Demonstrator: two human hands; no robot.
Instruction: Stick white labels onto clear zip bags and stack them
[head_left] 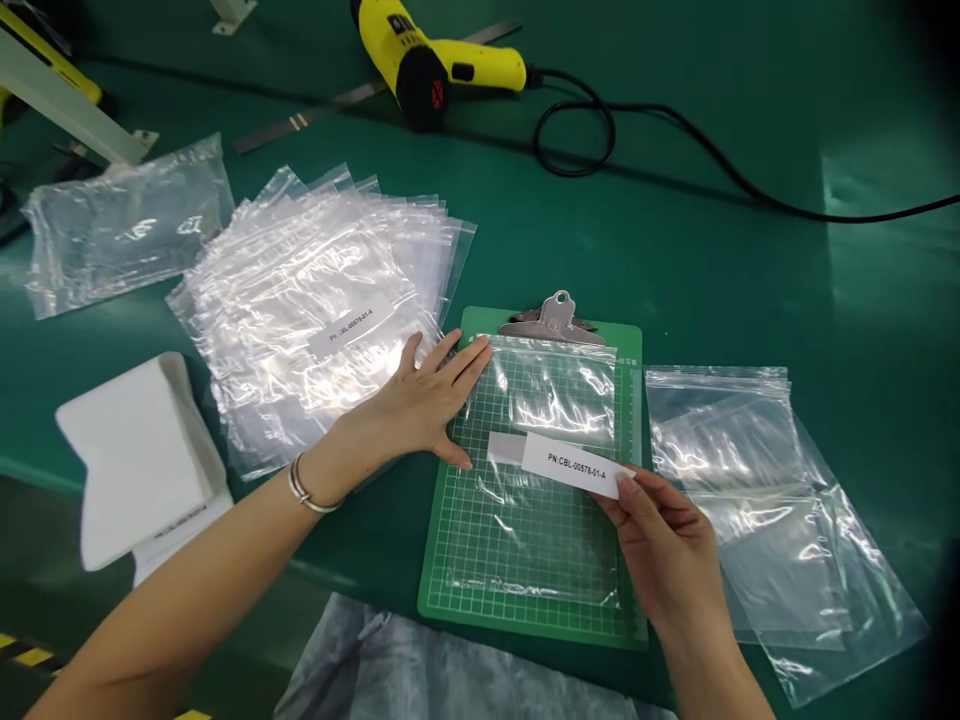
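Observation:
A clear zip bag (555,540) lies on a green gridded clipboard (439,590) with a metal clip at its top. My left hand (431,400) rests with spread fingers at the bag's upper left edge. Between thumb and fingers, my right hand (660,530) pinches the right end of a white label (574,465) printed "PN:CBL-00578-01-A", held over the middle of the bag. Left of the label, a pale grey strip (506,448) shows on the clipboard.
A fanned pile of clear bags (300,270), one labelled, lies left; more bags (750,480) lie right. Folded white sheets (142,450) are at the left edge. Behind are a yellow heat gun (480,65), its black cord (697,140) and a metal ruler (330,105).

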